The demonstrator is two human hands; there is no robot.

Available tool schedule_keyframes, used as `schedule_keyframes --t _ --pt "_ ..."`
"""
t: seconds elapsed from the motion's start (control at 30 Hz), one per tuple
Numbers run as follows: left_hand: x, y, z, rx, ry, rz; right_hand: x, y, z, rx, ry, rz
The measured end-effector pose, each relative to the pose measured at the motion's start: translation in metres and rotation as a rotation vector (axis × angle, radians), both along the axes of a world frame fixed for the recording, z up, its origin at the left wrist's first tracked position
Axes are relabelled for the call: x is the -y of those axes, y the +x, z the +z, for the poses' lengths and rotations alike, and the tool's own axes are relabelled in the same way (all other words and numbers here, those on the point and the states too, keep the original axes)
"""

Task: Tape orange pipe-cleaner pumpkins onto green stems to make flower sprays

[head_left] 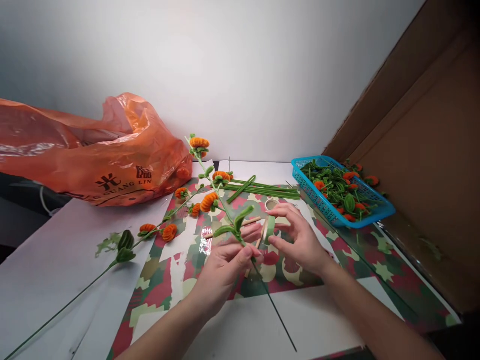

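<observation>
My left hand (228, 262) pinches a long green flower stem (226, 206) just below its green leaves (243, 218). Orange fuzzy blooms (209, 202) line the upper part of this stem, and its thin dark end slants down to the lower right. Close by on the right, my right hand (300, 240) holds a roll of green tape (270, 229) between thumb and fingers. A second flower stem (75, 298) with orange blooms and dark green leaves lies on the left of the table.
An orange plastic bag (131, 150) stands at the back left. Green pipe-cleaner stems (262, 189) lie behind my hands, near a tape ring (272, 204). A blue basket (371, 220) of green and orange pieces is at the right, beside a cardboard panel (423, 150).
</observation>
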State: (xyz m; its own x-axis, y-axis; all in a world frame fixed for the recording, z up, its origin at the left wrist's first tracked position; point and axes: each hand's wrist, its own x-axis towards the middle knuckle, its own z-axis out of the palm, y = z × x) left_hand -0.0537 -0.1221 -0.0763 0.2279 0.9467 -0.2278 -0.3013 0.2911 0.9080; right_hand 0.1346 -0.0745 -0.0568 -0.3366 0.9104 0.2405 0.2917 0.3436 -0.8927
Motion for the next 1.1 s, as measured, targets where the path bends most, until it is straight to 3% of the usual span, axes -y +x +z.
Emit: schedule_keyframes --t 0.1,0.2,0.3,0.4,0.53,0.77,1.1 --pt "-0.003 -0.004 0.002 -0.136 0.154 -0.082 0.011 -0.019 -0.006 -0.191 -0.054 -0.016" --pt "-0.007 -0.01 0.008 -0.28 0.323 -0.078 0.017 -0.024 -0.008 -0.19 -0.124 -0.047" --pt "-0.01 -0.014 0.014 -0.336 0.376 -0.107 0.02 -0.019 -0.001 -0.128 -0.179 -0.016" --pt "-0.011 -0.016 0.015 -0.318 0.352 -0.102 0.021 -0.012 0.013 0.001 -0.209 0.093" --pt "-0.012 -0.017 0.011 -0.194 0.205 -0.116 0.021 -0.01 0.024 0.149 -0.166 0.139" --pt "-0.012 -0.014 0.012 -0.132 0.136 -0.23 0.024 -0.016 0.02 0.212 -0.133 0.114" --pt "-0.011 -0.012 0.014 -0.188 0.177 -0.229 0.027 -0.02 0.022 0.374 -0.031 0.111"
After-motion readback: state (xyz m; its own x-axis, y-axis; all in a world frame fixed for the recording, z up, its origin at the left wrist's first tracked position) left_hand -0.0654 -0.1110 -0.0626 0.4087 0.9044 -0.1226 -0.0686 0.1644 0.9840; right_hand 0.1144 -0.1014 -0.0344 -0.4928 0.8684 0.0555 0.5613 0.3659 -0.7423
